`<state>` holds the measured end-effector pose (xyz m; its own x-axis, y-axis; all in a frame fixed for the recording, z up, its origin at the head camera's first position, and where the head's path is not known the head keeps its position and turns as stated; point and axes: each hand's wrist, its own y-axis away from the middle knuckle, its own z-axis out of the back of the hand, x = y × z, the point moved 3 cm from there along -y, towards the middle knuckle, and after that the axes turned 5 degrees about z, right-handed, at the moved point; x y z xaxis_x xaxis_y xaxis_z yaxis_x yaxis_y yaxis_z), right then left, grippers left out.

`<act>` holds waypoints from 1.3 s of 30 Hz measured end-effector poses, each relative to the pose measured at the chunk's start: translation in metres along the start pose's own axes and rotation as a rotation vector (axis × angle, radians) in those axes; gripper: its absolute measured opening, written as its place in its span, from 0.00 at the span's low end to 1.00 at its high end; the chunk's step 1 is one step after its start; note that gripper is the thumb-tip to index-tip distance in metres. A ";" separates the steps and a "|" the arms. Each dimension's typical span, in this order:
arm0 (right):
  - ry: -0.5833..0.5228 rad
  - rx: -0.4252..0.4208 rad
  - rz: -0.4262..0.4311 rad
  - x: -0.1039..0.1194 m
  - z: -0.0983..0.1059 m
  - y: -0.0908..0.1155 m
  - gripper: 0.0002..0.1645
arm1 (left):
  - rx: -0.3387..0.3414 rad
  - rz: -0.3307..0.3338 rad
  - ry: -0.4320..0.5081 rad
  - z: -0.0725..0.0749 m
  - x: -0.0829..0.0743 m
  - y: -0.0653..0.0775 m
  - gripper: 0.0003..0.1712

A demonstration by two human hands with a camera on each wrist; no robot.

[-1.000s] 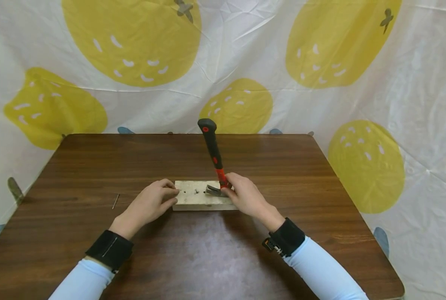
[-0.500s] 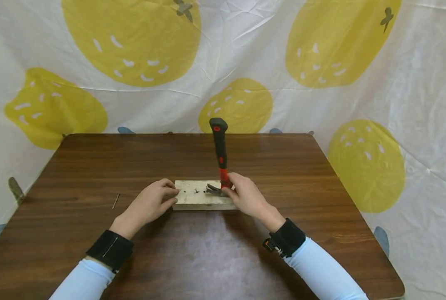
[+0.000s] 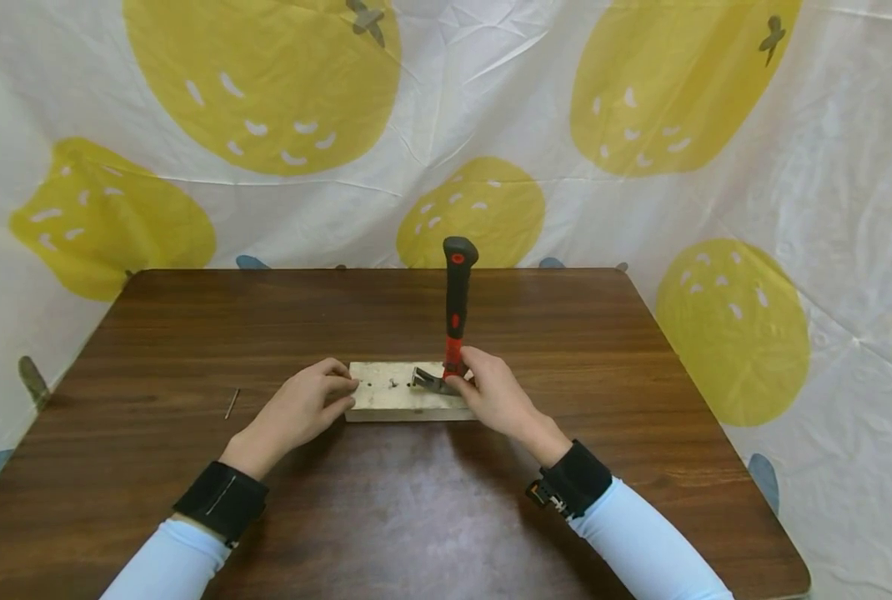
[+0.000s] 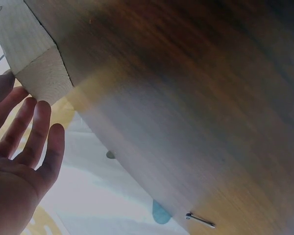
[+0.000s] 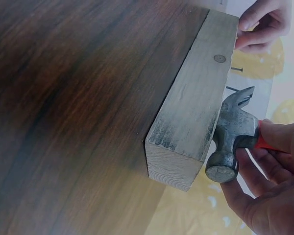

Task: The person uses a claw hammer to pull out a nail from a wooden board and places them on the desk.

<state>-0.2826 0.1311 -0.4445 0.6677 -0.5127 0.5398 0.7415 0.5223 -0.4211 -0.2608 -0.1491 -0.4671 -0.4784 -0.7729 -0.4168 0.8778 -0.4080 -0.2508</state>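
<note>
A claw hammer [image 3: 458,296] with a black and red handle stands on its head, handle up and leaning slightly right, over a pale wooden block [image 3: 382,398]. My right hand [image 3: 502,396] grips it low, by the red neck near the steel head. In the right wrist view the hammer head [image 5: 232,122] lies along the block's top, its claw beside a nail [image 5: 232,88]. Another nail [image 5: 236,69] sticks up from the block farther along. My left hand [image 3: 307,404] touches the block's left end with fingertips, its fingers [image 4: 39,129] loosely extended in the left wrist view.
A loose nail [image 3: 232,403] lies on the brown wooden table [image 3: 326,317], left of my left hand. Behind the table hangs a white cloth [image 3: 446,108] with yellow fruit prints.
The hammer's handle has swung to the right, from leaning left to nearly upright with a slight right lean. Its head, the block and both hands have kept about the same place.
</note>
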 end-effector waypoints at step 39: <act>-0.126 -0.074 -0.033 -0.005 0.004 -0.001 0.09 | -0.010 -0.029 -0.029 0.001 -0.002 -0.001 0.15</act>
<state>-0.2869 0.1364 -0.4438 0.6330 -0.4363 0.6395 0.7686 0.4526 -0.4520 -0.2600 -0.1476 -0.4649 -0.5023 -0.7748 -0.3838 0.8634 -0.4257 -0.2707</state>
